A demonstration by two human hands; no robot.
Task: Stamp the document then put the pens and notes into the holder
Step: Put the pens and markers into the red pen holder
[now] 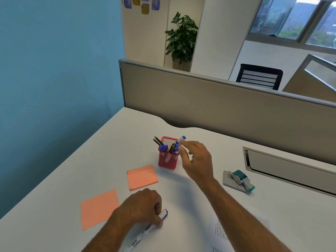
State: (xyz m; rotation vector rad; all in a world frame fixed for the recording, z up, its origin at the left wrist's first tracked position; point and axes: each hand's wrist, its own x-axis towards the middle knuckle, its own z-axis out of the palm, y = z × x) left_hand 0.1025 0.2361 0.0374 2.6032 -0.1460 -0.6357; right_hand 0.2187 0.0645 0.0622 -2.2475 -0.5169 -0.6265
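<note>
A red mesh holder [167,160] stands mid-desk with several pens and pencils in it. My right hand [197,159] is beside its right rim, fingertips on a blue-capped marker [181,139] that leans into the holder. My left hand [143,208] rests near the front of the desk, closed on a white marker with a blue cap [145,231] lying on the surface. Two orange sticky-note pads lie flat: one [142,177] just in front of the holder, the other [99,209] left of my left hand. The printed document [222,231] lies partly under my right forearm.
A teal-and-white stamp [242,179] lies on a grey ink pad [229,180] at the right. A grey partition [218,106] runs along the back of the desk, and a recessed cable tray [291,168] sits at the right. The desk's left edge runs diagonally beside a blue wall.
</note>
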